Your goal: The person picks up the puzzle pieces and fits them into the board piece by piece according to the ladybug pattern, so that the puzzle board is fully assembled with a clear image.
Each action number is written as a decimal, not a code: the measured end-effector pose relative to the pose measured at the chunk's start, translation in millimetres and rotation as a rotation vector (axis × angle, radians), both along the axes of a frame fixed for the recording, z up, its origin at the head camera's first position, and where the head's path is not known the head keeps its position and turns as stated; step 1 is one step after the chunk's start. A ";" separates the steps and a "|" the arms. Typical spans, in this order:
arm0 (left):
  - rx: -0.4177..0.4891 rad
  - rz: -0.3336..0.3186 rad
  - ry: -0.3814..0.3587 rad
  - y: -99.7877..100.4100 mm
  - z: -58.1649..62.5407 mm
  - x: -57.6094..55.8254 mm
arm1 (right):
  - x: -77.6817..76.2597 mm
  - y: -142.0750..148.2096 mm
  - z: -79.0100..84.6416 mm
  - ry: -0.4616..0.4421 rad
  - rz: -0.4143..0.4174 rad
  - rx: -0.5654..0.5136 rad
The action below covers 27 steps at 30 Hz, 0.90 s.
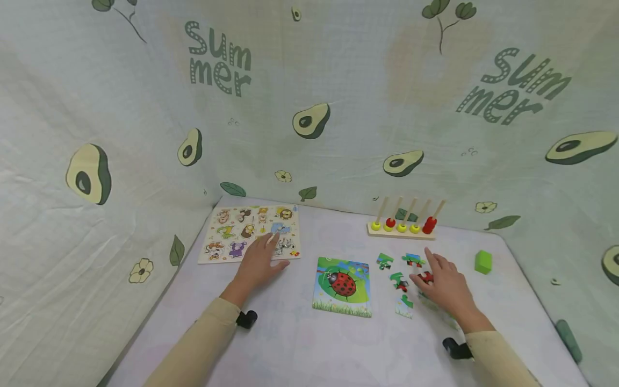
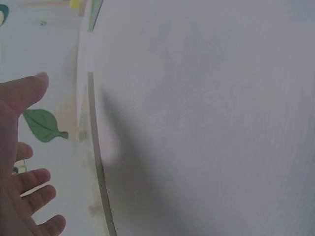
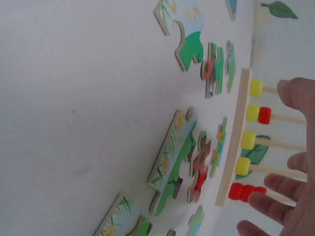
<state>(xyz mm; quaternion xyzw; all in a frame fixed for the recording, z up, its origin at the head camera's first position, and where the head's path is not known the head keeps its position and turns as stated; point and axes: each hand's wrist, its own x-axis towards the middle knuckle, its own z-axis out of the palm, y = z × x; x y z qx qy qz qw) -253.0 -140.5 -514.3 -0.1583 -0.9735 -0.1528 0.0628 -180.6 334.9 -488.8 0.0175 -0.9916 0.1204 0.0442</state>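
My left hand (image 1: 258, 264) is held over the near right part of an animal puzzle board (image 1: 220, 259), fingers extended and thumb apart. In the left wrist view the same hand (image 2: 19, 196) holds nothing. My right hand (image 1: 447, 287) hovers over loose jigsaw pieces (image 1: 404, 307), partly hiding some of them. With fingers spread and slightly bent, this hand (image 3: 298, 201) grips nothing in the right wrist view. There, a grass-edged piece (image 3: 172, 160) and a red piece (image 3: 199, 167) lie on the table. A ladybug picture (image 1: 342, 285) lies between the hands.
At the back right stands a wooden peg stacker (image 1: 401, 234) with yellow and red beads on upright rods. A green block (image 1: 483, 262) sits to the right. Fabric printed with avocados (image 1: 311, 121) hangs behind the white table (image 1: 309, 355) and along its sides.
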 end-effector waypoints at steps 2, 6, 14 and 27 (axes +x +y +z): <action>0.047 -0.002 -0.022 4.5 -0.5 3.7 | 0.5 -2.8 0.3 -0.018 0.001 -0.026; 0.145 -0.004 -0.059 12.6 -2.9 10.7 | 0.4 -7.4 -0.5 -0.025 0.024 -0.059; 0.219 -0.084 -0.159 29.0 -15.5 19.6 | -7.3 -16.8 -13.9 -0.061 0.033 -0.152; 0.243 -0.190 -0.189 51.9 -29.2 28.7 | -24.4 -41.9 -27.5 -0.088 0.009 -0.243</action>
